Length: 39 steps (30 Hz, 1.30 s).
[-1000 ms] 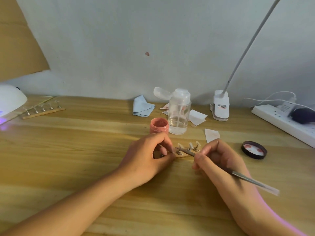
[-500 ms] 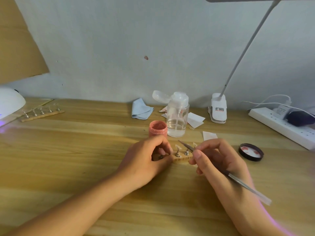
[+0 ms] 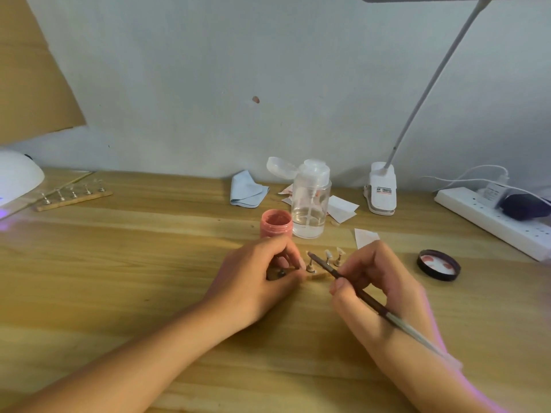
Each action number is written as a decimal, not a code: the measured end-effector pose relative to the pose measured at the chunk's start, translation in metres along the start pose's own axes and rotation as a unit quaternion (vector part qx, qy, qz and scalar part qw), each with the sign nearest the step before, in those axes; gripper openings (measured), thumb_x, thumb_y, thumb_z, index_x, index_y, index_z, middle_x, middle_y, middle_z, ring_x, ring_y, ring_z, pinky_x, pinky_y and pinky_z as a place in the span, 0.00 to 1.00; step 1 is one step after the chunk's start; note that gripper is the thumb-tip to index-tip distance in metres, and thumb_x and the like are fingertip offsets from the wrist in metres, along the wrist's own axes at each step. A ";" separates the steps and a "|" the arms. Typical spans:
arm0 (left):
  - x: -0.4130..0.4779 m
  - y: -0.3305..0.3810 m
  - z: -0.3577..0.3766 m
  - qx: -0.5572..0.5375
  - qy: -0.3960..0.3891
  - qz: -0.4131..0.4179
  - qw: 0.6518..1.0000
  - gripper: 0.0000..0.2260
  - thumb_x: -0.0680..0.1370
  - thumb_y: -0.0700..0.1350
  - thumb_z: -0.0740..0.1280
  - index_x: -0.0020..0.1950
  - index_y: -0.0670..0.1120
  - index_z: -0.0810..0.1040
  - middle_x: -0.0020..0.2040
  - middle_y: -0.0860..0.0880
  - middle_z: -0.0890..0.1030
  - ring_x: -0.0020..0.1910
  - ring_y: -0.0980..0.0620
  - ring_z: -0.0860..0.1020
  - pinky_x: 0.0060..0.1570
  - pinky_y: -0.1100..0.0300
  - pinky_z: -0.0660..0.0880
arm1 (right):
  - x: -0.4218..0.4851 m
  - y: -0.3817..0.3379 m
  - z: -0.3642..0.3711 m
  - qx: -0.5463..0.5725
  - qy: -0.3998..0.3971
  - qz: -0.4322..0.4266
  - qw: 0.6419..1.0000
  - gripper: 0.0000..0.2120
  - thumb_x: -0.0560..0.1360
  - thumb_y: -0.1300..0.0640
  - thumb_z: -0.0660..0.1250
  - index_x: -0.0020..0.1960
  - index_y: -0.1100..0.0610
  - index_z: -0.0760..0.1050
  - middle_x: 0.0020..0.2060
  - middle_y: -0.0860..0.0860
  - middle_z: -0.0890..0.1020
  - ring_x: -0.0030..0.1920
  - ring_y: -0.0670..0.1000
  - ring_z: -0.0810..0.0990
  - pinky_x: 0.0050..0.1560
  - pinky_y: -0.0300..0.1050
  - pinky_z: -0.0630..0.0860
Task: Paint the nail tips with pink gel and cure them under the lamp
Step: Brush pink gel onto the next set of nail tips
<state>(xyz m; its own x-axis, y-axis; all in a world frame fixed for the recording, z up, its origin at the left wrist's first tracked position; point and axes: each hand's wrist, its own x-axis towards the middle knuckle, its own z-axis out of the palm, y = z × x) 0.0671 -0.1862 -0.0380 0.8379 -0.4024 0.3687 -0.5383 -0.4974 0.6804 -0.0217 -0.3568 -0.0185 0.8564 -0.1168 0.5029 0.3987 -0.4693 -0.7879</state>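
The main risk is a smear. The brush [image 3: 325,268] has its tip right at one of the nail tips [image 3: 329,254], and these stand on thin pins in a narrow wooden strip [image 3: 317,275]. If the strip slides or tips under the stroke, gel could land on the pin or on the table [image 3: 149,263]. The open pink gel jar [image 3: 276,223] stands just beyond the left hand's knuckles, so a careless reach for more gel could knock it over. A tip left wet could also be smudged on the way to the curing lamp [image 3: 18,177], which sits well apart at the far left edge.

The left hand [image 3: 256,278] lies on the table with its fingers curled over the strip's left end, pinning it down. The right hand [image 3: 378,287] grips the brush like a pen, with the handle running back over the wrist toward the near right. Its heel seems to rest on the table, though I cannot tell for sure. Both forearms come in from the near edge and meet at the strip. A second strip [image 3: 74,196] of tips lies beside the lamp.
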 end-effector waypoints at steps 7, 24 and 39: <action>0.001 -0.002 0.002 -0.012 0.007 -0.006 1.000 0.07 0.72 0.48 0.75 0.45 0.57 0.79 0.39 0.68 0.78 0.40 0.66 0.76 0.36 0.72 0.65 | 0.003 0.004 -0.002 0.091 -0.009 0.051 0.995 0.04 0.67 0.58 0.66 0.40 0.50 0.73 0.34 0.56 0.81 0.33 0.47 0.75 0.33 0.34 0.69; 0.000 0.002 0.001 -0.007 0.008 -0.010 1.000 0.06 0.72 0.47 0.75 0.43 0.56 0.79 0.39 0.68 0.78 0.40 0.65 0.76 0.36 0.72 0.66 | 0.002 0.001 0.000 0.019 -0.002 0.024 1.000 0.03 0.68 0.56 0.66 0.39 0.51 0.72 0.31 0.52 0.80 0.31 0.45 0.74 0.31 0.36 0.69; -0.001 0.006 -0.001 0.068 0.071 -0.037 0.994 0.12 0.68 0.59 0.74 0.43 0.54 0.77 0.42 0.62 0.80 0.40 0.67 0.74 0.46 0.63 0.70 | 0.003 -0.008 -0.001 0.028 0.031 -0.010 0.999 0.06 0.74 0.58 0.70 0.48 0.49 0.78 0.40 0.48 0.84 0.42 0.48 0.82 0.42 0.35 0.75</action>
<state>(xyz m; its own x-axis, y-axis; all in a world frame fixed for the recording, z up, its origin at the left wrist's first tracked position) 0.0635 -0.1880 -0.0333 0.8746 -0.2532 0.4135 -0.4741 -0.6251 0.6200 -0.0223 -0.3544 -0.0106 0.8270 -0.1623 0.5382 0.4346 -0.4226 -0.7953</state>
